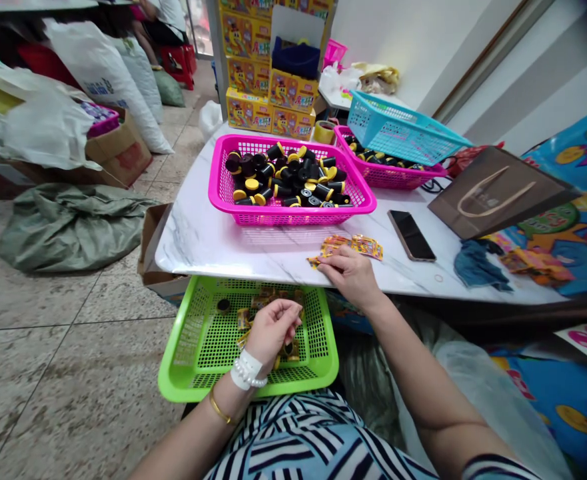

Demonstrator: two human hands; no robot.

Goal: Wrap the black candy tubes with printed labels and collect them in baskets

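Note:
My left hand point(273, 330) hovers over a lime-green basket point(173, 360) with its fingers curled together; whether anything small is in them is hidden. At the table's front edge, my right hand point(352, 275) has its fingertips closed on an orange printed label point(313, 262). More orange printed labels point(367, 247) lie just beyond that hand on the white table. Inside the green basket are several small pieces with orange printed wraps point(243, 319) and one dark round piece point(223, 306). Behind my hands, a pink basket point(293, 217) holds many small black cylinders with yellow caps point(300, 175).
A phone point(412, 235) lies to the right, near a brown paper bag point(498, 190) and a blue cloth point(480, 267). A turquoise basket point(403, 127) rests on a second pink basket point(398, 175). Yellow boxes point(248, 110) are stacked at the back. Sacks point(73, 227) lie left.

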